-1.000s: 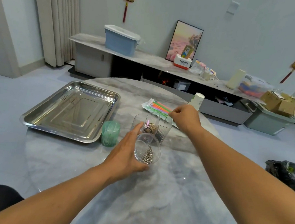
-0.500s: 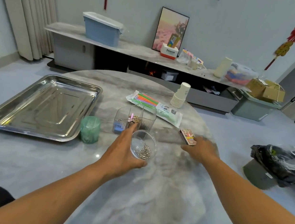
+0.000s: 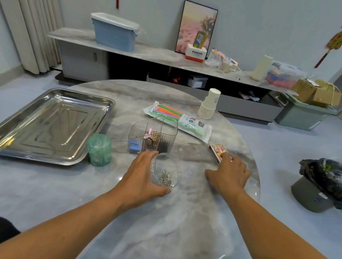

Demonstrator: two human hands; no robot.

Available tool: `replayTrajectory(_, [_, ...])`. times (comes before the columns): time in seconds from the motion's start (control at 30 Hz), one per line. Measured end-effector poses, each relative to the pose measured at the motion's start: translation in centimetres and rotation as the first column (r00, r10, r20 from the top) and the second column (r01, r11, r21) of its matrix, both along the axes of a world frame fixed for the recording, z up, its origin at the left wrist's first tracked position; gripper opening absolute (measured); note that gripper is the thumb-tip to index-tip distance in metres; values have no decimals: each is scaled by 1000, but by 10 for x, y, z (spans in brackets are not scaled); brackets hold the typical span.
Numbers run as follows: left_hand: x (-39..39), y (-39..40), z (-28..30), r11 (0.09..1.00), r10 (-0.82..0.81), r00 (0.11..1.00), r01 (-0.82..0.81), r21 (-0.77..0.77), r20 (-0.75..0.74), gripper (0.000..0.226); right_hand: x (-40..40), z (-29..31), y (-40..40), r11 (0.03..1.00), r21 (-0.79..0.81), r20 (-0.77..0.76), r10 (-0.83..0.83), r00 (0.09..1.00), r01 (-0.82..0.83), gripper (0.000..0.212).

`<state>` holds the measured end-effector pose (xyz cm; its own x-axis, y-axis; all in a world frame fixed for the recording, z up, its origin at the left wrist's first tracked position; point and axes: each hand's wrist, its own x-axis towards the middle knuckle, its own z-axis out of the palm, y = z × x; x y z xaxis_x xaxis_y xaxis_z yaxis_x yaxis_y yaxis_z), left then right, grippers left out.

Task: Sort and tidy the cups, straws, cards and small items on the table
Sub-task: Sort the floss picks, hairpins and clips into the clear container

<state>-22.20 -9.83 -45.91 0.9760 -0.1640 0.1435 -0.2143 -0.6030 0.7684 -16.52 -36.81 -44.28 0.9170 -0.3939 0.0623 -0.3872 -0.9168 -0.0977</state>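
My left hand grips a small clear cup with metal clips in its bottom, near the middle of the round marble table. My right hand rests on the table at the right, fingertips touching a small card box. Behind the cup stands a clear divided organizer with small items. A pack of coloured straws lies behind it. A stack of paper cups stands at the far right edge. A green toothpick holder stands by the steel tray.
The steel tray fills the table's left side. A bin with a black bag stands on the floor to the right. Behind the table runs a low cabinet with a blue box, a picture and clutter.
My right hand left the straw pack, swung right and came down by the card box. The left hand stayed on the clear cup. My view turned right.
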Motion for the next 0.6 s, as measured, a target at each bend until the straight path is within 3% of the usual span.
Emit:
replayTrajectory(0.07, [-2,2,-2,1000,3,1000,-3,-5,-10,115,1,-1,-6,990,104,-100,-82,992,92,92])
replayTrajectory(0.17, [-3,7,-3,1000,15,999,-16,-20,-32,110,1,-5,-9,959,230,-199,-119,973,165,91])
replayTrajectory(0.33, [-2,5,-2,998,8,998,-12,-57,-69,108,-1,-1,2,984,162,-119,-57,991,76,68])
replayTrajectory(0.43, [-4,5,-3,996,-7,996,-2,-91,-92,114,-2,-2,3,985,151,-57,-79,995,87,69])
replayTrajectory(0.53, [-6,8,-4,995,-16,995,6,-103,-103,112,1,-5,-2,943,299,-73,-128,989,144,80])
replayTrajectory(0.6, [-7,10,-5,995,-14,995,4,-101,-103,112,2,-6,-2,922,363,-75,-113,991,133,76])
